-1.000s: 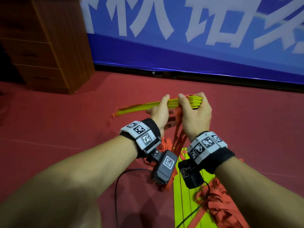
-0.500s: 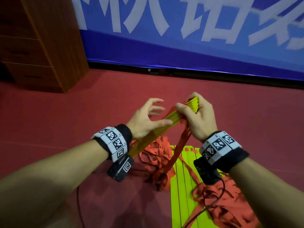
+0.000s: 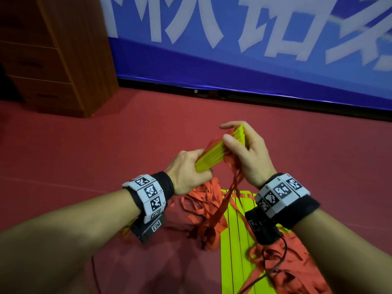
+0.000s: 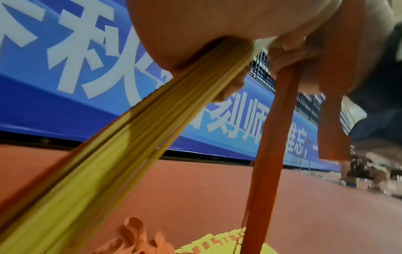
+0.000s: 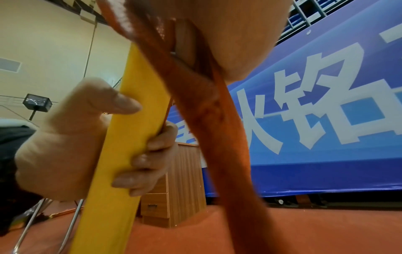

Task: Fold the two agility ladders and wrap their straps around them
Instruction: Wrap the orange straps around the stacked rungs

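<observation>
Head view shows a big red floor (image 3: 106, 155) that fills most of the picture. At 12 o'clock a blue banner (image 3: 244, 66) with large white letters runs along the back. At 10 o'clock a brown wooden cabinet (image 3: 70, 56) with drawers stands on the floor, just beside the banner's left end. At 6 o'clock the second ladder (image 3: 235, 251) lies flat on the floor, its yellow slats side by side. Loose red straps (image 3: 203, 206) lie in a pile on its left side and more lie over its right side. In the middle, up off the floor, is the yellow ladder stack (image 3: 212, 159), slats pressed together and tilted, its high end at 1 o'clock. The left hand (image 3: 186, 170) grips the low end of the stack, and the right wrist view shows its fingers (image 5: 139, 165) curled round the flat yellow face. The right hand (image 3: 248, 155) grips the high end, thumb on the near side and fingers behind. A red strap (image 3: 231, 187) hangs from the stack under the right hand, down to the pile on the floor. Each wrist wears a black band with white squares and a small black camera.
</observation>
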